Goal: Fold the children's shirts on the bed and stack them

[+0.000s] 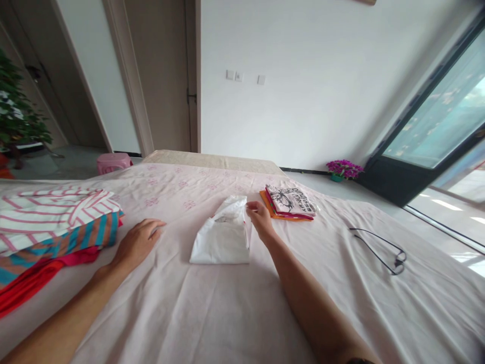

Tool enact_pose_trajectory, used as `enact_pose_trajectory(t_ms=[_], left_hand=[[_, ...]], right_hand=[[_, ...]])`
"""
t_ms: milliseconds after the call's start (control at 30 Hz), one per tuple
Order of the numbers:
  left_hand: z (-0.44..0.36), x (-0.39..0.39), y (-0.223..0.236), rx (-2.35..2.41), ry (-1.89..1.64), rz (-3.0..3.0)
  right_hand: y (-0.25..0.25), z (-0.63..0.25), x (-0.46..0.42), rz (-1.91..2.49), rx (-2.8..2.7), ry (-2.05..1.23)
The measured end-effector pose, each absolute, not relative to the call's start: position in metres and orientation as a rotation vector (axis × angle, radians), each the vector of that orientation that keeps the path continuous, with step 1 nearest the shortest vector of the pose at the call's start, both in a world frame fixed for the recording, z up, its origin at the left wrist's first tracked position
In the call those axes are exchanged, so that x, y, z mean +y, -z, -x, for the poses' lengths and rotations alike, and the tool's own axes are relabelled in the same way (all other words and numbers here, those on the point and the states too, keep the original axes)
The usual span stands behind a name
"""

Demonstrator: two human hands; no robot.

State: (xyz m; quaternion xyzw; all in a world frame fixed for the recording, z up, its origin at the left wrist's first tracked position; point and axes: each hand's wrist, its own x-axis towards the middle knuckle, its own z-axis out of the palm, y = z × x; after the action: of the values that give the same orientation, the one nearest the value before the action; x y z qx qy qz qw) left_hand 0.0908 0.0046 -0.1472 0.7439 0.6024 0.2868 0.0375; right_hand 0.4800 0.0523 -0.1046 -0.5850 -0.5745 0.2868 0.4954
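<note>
A white garment, partly folded into a narrow shape, lies on the pale pink sheet in front of me. My right hand is at its upper right edge, thumb and fingers pinched on the cloth. To the left, my left hand rests on the sheet with fingers stretched out, holding nothing. It is between the white garment and a pile of clothes, with a striped shirt on top. Just beyond my right hand sits a stack of folded shirts, the top one printed with black lettering.
Black-framed glasses lie on the sheet at the right. Past the bed stand a pink stool, a pot of purple flowers and a leafy plant. A white wall and a door are behind.
</note>
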Motion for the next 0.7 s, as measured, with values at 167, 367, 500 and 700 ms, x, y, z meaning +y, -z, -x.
enact_pose_trajectory(t_ms=[167, 367, 500, 700], left_hand=[[-0.141, -0.012, 0.129, 1.703, -0.961, -2.120], [-0.199, -0.028, 0.120, 1.563, -0.824, -2.098], [-0.209, -0.042, 0.113, 1.319, -0.775, -2.277], [-0.213, -0.060, 0.091, 0.810, -0.489, -2.321]], right_hand=[[0.100, -0.460, 0.037, 1.575, -1.921, -0.701], [0.080, -0.465, 0.026, 1.525, -2.176, -1.284], [0.077, -0.467, 0.027, 1.754, -2.223, -0.743], [0.094, -0.440, 0.024, 1.924, -2.169, -0.265]])
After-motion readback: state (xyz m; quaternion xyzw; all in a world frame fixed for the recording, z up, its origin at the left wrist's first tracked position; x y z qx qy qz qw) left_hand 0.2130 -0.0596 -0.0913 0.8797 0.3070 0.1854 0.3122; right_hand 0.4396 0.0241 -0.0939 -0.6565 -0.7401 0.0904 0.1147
